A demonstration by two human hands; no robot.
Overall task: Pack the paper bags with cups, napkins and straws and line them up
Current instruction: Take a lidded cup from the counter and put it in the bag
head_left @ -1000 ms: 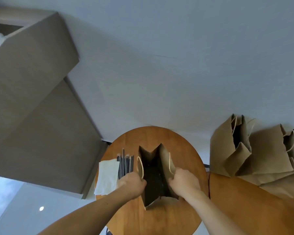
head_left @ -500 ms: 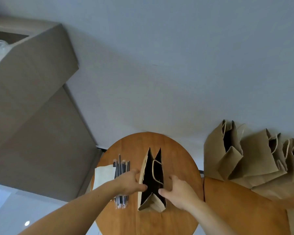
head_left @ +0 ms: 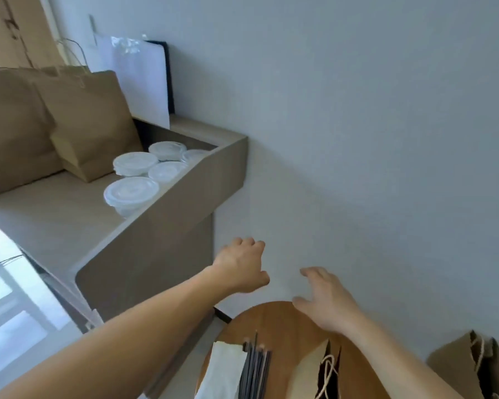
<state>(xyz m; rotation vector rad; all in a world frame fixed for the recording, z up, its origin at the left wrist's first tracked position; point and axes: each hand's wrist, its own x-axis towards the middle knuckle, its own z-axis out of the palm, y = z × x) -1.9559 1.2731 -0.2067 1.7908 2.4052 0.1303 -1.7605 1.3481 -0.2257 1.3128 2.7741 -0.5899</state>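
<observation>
Hovering left hand (head_left: 239, 266), fingers loosely curled and empty, toward lidded cups (head_left: 131, 192); right hand (head_left: 326, 303) spreading empty fingers near paper bag (head_left: 306, 375), standing open for loading.

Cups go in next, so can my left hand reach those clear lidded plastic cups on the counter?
Probably yes. The empty left hand is raised toward the clear lidded plastic cups; only the grey-brown counter's low side wall stands between, with open space above it.
</observation>
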